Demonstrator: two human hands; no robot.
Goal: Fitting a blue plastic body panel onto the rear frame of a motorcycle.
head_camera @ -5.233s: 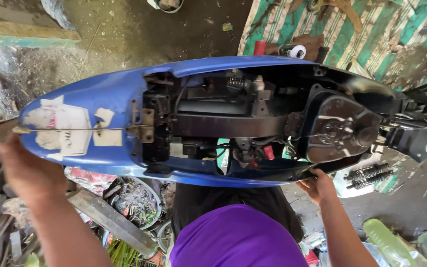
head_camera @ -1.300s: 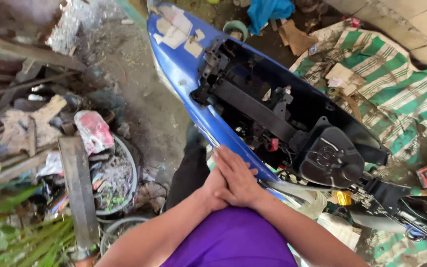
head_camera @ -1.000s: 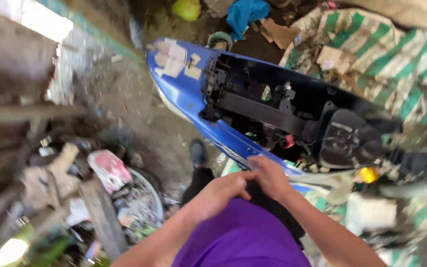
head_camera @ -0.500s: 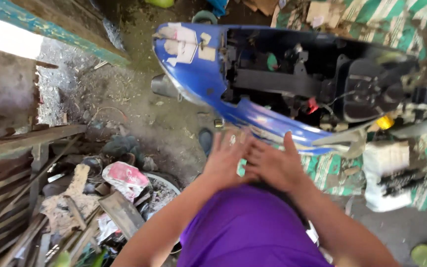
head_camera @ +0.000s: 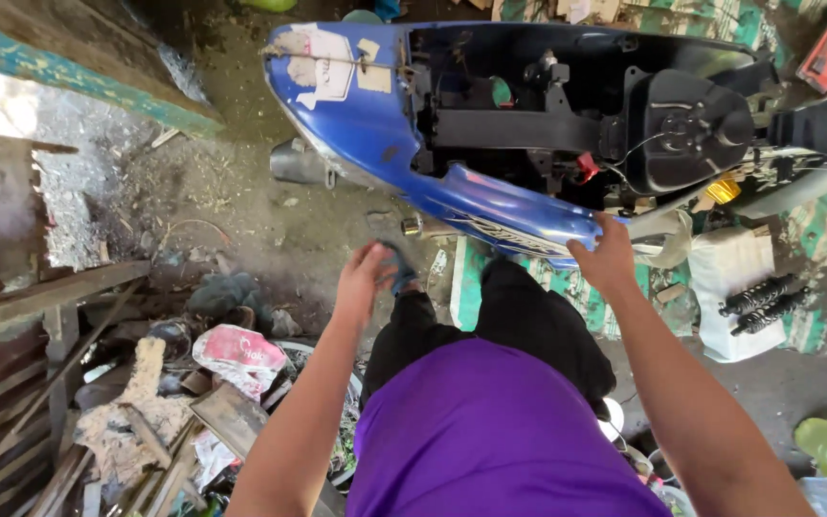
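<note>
Scooter: the blue scooter body (head_camera: pixel 404 153) lies across the top of the frame, with its seat off and the dark inner parts showing.
Long way: it runs from left to right, with the taped blue tail at the upper left and the black tank (head_camera: pixel 686 129) at the upper right.
Right hand: the right hand (head_camera: pixel 607 260) is at the middle right of the frame, fingers spread and loose, touching or almost touching the lower blue edge of the scooter. It grips nothing.
Left hand: the left hand (head_camera: pixel 366 278) is at the middle of the frame, below the scooter and apart from it. Its fingers curl around a small dark blue cloth (head_camera: pixel 399 268).
Nearer hand: the right hand is nearer to the scooter. The left hand hangs over the dirt floor (head_camera: pixel 241 220).
Which way: from both hands the scooter lies up the frame, in front of the person.
Around: two black springs (head_camera: pixel 763 302) lie on a white sheet at the right. A heap of scrap wood (head_camera: pixel 145 431) sits at the lower left.
</note>
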